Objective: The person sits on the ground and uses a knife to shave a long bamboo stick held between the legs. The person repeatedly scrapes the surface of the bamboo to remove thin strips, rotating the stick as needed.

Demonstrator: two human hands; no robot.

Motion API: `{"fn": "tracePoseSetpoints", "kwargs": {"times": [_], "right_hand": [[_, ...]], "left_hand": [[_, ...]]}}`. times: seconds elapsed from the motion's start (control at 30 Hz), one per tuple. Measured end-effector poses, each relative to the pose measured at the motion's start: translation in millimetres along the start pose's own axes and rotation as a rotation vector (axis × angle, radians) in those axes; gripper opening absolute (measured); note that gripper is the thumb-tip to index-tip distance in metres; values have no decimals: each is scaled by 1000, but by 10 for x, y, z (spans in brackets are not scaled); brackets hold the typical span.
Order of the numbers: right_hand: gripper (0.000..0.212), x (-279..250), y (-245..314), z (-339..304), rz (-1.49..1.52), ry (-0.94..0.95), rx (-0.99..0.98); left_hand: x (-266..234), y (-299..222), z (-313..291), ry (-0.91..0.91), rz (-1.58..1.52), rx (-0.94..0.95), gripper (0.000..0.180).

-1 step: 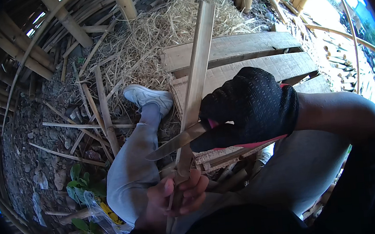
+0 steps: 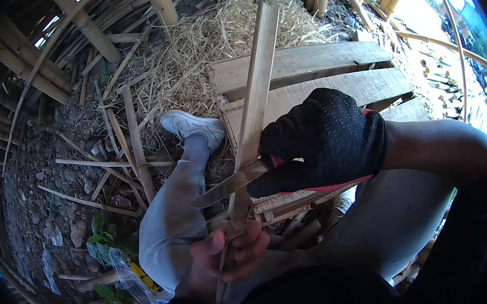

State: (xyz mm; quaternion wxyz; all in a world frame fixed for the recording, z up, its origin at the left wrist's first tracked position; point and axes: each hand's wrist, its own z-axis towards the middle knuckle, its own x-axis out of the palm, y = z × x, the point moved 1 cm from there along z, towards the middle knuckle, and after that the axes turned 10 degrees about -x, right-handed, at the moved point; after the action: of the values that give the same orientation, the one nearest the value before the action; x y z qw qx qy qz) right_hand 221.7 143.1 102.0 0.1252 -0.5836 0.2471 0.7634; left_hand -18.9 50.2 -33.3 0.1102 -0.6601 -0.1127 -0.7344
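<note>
Bamboo strip (image 2: pixel 253 99) being held upright over lap, lower end being gripped by bare left hand (image 2: pixel 221 258). Knife (image 2: pixel 229 185) being clenched in gloved right hand (image 2: pixel 326 139), blade being pressed across strip.

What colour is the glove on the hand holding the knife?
Black, with a red cuff edge; the glove shows best in the head view.

Stretched leg (image 2: pixel 176 216) and wooden planks (image 2: pixel 305 65) hem the bamboo strip (image 2: pixel 253 99); open air only above.
</note>
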Motion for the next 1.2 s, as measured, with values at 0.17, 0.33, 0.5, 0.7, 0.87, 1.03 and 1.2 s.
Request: {"fn": "tracePoseSetpoints", "kwargs": {"times": [0.17, 0.33, 0.5, 0.7, 0.87, 1.03, 1.2], "right_hand": [[43, 16, 53, 28, -14, 63, 65], [44, 46, 100, 18, -59, 53, 81], [34, 232, 249, -74, -86, 15, 70], [38, 311, 177, -29, -28, 222, 77], [36, 325, 37, 50, -65, 158, 79], [40, 217, 151, -36, -171, 203, 191], [44, 246, -111, 221, -200, 298, 94]], "left_hand": [[-171, -64, 13, 190, 43, -77, 42], [-89, -50, -24, -16, 147, 62, 44], [-17, 25, -34, -322, 265, 74, 47], [-18, 51, 14, -406, 220, 52, 49], [38, 76, 8, -434, 253, 91, 50], [-14, 14, 99, -468, 265, 38, 50], [66, 65, 12, -549, 248, 155, 48]]}}
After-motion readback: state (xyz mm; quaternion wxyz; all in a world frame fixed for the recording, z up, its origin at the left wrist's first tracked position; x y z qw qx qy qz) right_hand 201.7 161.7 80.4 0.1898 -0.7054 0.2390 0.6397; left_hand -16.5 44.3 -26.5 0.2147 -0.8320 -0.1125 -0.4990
